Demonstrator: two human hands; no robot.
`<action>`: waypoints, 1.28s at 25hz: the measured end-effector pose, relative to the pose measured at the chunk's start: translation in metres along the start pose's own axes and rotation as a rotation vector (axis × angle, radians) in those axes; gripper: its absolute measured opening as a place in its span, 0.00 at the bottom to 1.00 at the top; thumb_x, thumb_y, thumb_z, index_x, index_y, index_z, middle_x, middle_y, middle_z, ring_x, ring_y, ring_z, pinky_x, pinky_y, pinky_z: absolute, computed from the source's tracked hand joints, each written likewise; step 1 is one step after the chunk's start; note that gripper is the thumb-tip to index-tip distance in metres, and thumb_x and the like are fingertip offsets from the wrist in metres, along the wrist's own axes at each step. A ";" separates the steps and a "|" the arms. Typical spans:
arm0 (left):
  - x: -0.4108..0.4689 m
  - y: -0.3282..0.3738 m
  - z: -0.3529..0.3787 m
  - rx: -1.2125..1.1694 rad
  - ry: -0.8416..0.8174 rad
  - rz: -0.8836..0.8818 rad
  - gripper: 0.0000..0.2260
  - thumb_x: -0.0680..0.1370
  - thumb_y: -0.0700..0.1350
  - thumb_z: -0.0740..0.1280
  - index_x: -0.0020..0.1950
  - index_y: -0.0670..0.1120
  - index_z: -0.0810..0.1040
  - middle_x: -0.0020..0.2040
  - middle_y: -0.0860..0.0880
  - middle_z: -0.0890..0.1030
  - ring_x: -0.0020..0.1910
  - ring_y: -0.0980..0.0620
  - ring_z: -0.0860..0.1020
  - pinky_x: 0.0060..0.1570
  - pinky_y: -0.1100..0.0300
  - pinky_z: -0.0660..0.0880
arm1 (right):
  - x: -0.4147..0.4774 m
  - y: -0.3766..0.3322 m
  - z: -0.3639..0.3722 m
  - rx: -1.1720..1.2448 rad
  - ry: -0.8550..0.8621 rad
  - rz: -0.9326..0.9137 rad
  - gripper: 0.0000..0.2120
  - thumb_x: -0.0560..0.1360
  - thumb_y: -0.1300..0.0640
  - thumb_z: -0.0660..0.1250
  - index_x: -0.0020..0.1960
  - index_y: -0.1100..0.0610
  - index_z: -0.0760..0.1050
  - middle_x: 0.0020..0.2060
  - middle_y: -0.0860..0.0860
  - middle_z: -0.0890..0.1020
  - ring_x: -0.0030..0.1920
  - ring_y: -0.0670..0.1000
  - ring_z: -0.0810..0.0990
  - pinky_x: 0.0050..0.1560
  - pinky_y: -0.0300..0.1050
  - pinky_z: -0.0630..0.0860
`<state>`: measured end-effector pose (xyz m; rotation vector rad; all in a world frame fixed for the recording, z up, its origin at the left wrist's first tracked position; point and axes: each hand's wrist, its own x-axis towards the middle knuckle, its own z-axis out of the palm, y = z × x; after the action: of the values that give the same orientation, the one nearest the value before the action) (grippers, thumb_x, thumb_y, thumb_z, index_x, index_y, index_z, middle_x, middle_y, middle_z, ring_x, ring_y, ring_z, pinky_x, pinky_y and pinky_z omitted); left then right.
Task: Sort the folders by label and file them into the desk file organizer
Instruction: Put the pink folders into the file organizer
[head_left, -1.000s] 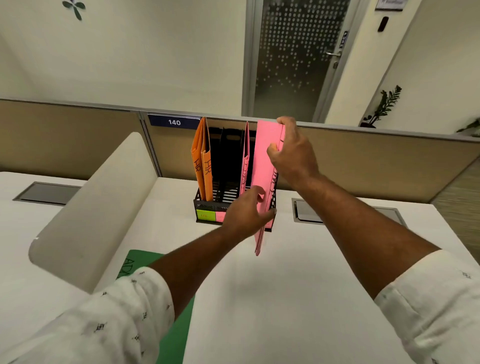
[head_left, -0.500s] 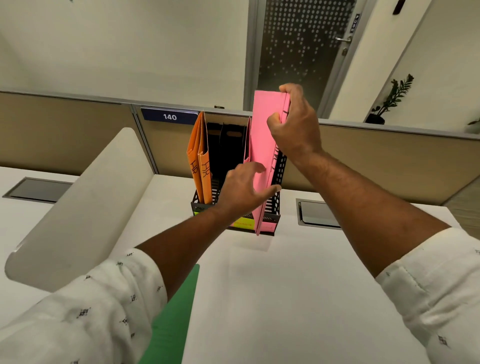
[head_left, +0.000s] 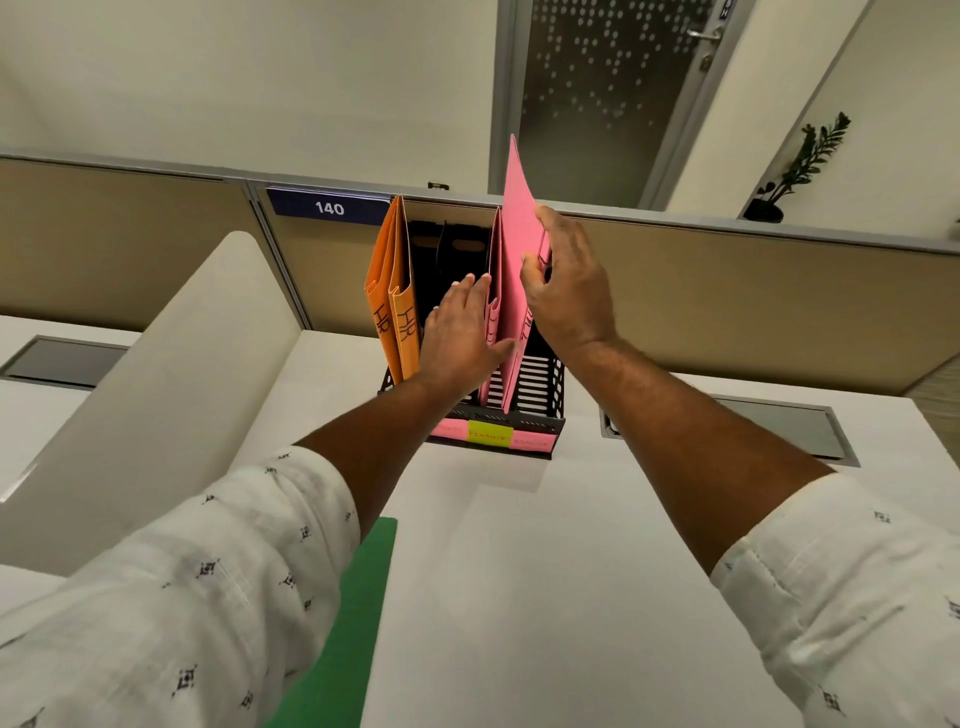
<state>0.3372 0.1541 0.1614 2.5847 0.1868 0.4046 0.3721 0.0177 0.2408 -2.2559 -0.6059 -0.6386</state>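
The right hand is pinching the pink folder, whose lower corner is dipping into the organizer's right slot. The left hand, fingers straight, is pressing the filed folder aside. I'd be keeping it upright, sliding straight down.

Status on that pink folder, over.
Right grip holds pink folder, lower end in right slot of organizer. Left grip open, flat against filed pink folder. Nothing blocking the slot.
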 end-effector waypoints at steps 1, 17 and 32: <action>-0.002 0.001 0.003 0.020 -0.022 0.025 0.45 0.73 0.64 0.71 0.82 0.51 0.51 0.82 0.48 0.57 0.82 0.47 0.54 0.78 0.39 0.56 | 0.003 0.000 0.002 0.009 0.003 0.015 0.24 0.81 0.57 0.64 0.76 0.58 0.66 0.71 0.54 0.74 0.69 0.53 0.74 0.66 0.38 0.69; -0.002 -0.007 0.007 0.056 -0.019 -0.058 0.41 0.80 0.60 0.65 0.83 0.49 0.44 0.84 0.45 0.49 0.83 0.44 0.49 0.78 0.40 0.57 | -0.027 0.006 0.018 -0.266 -0.648 0.045 0.31 0.83 0.38 0.50 0.81 0.51 0.54 0.81 0.48 0.55 0.80 0.53 0.54 0.75 0.57 0.58; -0.087 -0.012 0.006 0.036 -0.066 0.010 0.45 0.76 0.63 0.68 0.83 0.47 0.48 0.83 0.44 0.54 0.82 0.43 0.52 0.76 0.38 0.60 | -0.126 0.012 0.004 -0.152 -0.525 0.072 0.33 0.82 0.39 0.53 0.81 0.53 0.51 0.81 0.50 0.54 0.80 0.51 0.53 0.77 0.55 0.55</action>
<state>0.2557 0.1438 0.1287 2.6310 0.1598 0.3219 0.2828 -0.0161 0.1570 -2.5910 -0.7384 -0.0461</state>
